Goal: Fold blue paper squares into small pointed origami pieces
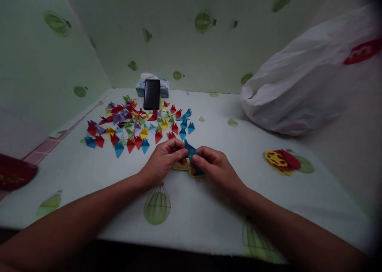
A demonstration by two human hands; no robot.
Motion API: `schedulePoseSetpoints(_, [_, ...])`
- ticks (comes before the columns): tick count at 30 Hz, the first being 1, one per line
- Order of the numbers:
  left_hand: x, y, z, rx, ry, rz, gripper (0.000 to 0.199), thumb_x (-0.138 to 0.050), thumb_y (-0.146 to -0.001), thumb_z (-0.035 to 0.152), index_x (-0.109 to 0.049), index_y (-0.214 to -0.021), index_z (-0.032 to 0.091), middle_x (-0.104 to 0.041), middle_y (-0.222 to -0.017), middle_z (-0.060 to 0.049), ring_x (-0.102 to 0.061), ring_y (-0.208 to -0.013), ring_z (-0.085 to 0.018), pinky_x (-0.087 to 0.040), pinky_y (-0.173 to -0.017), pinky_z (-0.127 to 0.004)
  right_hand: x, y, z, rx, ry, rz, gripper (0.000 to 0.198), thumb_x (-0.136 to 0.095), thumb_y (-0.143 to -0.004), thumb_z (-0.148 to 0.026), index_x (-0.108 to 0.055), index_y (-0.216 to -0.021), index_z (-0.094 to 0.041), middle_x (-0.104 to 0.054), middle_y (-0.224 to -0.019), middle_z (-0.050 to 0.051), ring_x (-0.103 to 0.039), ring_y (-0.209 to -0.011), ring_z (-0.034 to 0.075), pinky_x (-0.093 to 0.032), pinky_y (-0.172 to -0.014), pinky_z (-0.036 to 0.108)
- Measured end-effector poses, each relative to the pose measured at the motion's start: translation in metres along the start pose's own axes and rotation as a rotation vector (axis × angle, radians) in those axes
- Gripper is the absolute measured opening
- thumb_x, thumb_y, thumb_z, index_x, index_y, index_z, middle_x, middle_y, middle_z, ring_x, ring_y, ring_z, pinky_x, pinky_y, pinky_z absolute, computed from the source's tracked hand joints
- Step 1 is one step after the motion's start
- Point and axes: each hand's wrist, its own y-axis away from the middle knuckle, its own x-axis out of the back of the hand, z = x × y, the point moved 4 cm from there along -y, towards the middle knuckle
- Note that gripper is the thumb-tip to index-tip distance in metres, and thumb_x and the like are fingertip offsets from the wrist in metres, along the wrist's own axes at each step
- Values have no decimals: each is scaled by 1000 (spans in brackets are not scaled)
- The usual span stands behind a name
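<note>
Between my two hands is a small piece of folded blue paper (190, 147), pinched from both sides. My left hand (167, 156) grips its left edge with thumb and forefinger. On the other side, my right hand (216, 164) has its thumb pressed against the paper's lower right part. Under the fingers lies a yellow-edged item (180, 166), mostly hidden by my hands, with something dark blue in its right part. Just beyond my hands, many small folded paper pieces (130, 144) in red, blue, yellow, green and purple are spread over the table.
A black phone (152, 94) leans on a tissue box (164, 88) at the back. To the right, a big white plastic bag (292, 85) bulges over the table, with red and yellow cut-outs (279, 160) nearer me. A dark red object (16, 172) sits at the left edge.
</note>
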Motion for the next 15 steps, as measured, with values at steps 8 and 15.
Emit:
schedulePoseSetpoints(8, [2, 1, 11, -168, -139, -1, 15, -77, -76, 24, -66, -84, 16, -66, -77, 0, -62, -71, -12, -50, -69, -26, -5, 0, 4, -81, -341, -79, 29, -67, -90, -45, -65, -84, -17, -64, -76, 0, -58, -64, 10, -47, -67, 26])
schedulePoseSetpoints(15, [6, 0, 15, -282, -306, -2, 9, -74, -79, 24, -68, -80, 17, -66, -77, -1, -60, -71, -13, -48, -68, -24, -4, -1, 3, -84, -296, -29, 25, -78, -79, -37, -64, -87, -19, -63, -70, -3, -58, -63, 11, -47, -65, 27])
